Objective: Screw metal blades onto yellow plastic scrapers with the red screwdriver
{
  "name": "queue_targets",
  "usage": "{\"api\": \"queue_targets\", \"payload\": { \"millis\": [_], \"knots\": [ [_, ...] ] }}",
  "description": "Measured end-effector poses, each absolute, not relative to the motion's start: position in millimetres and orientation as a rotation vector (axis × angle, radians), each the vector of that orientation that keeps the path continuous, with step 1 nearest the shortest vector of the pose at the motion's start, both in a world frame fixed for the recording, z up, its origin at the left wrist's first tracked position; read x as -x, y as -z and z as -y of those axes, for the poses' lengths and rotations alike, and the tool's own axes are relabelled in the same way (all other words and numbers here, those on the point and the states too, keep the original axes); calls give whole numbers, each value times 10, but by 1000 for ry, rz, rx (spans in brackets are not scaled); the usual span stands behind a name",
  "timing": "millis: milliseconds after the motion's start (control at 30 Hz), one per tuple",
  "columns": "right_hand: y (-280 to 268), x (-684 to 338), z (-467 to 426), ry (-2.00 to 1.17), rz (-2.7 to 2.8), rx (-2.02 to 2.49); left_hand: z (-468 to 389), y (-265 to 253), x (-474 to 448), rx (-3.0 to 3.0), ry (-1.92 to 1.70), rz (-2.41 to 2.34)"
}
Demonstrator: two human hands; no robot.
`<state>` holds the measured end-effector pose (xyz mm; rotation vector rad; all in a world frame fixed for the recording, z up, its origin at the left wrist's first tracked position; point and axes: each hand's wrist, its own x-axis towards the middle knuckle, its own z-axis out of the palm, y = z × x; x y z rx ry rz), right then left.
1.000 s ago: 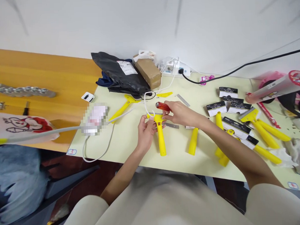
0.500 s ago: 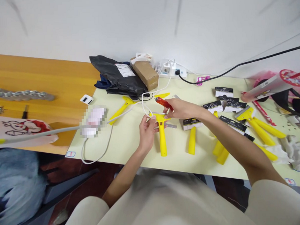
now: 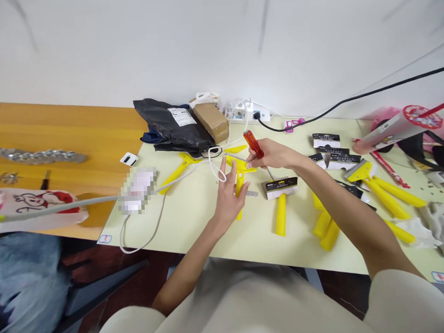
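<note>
My right hand point(image 3: 275, 153) is wrapped round a screwdriver point(image 3: 253, 144) with a red translucent handle. Its thin shaft points down to the right, clear of the scraper's screw area. Below and left of it, my left hand point(image 3: 228, 201) grips a yellow scraper point(image 3: 247, 168), fingers along the left of its head and thumb across the handle. Part of that handle is hidden behind the hand. A flat metal blade point(image 3: 251, 194) lies on the table beside it. To the right, another yellow scraper point(image 3: 280, 215) has its head covered by a black-and-white card point(image 3: 282, 188).
More yellow scrapers point(image 3: 390, 198) and black cards point(image 3: 326, 140) spread over the right side. A black parcel bag point(image 3: 172, 127), a cardboard box point(image 3: 210, 122) and a power strip point(image 3: 262, 116) stand along the wall. White cables point(image 3: 144, 248) cross the left. A person's denim-clad leg point(image 3: 28, 288) shows lower left.
My left hand has shifted from the scraper head's left end down over its handle. The screwdriver has swung more upright in my right hand, its shaft now visible. The view has tilted slightly.
</note>
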<state>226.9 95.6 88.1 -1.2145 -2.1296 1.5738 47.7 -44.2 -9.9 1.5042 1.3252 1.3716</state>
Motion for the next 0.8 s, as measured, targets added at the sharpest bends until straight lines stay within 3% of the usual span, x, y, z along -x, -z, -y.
{"api": "queue_targets", "payload": {
  "millis": [467,800],
  "knots": [
    [-925,-2396,-955,-1404,2174,1213,257,88,-393,-1781,-1187,-1289],
    [-1195,-2416,-865,-1265,2141,1158,154,-125,-332,-1616,-1314,-1194]
  ]
}}
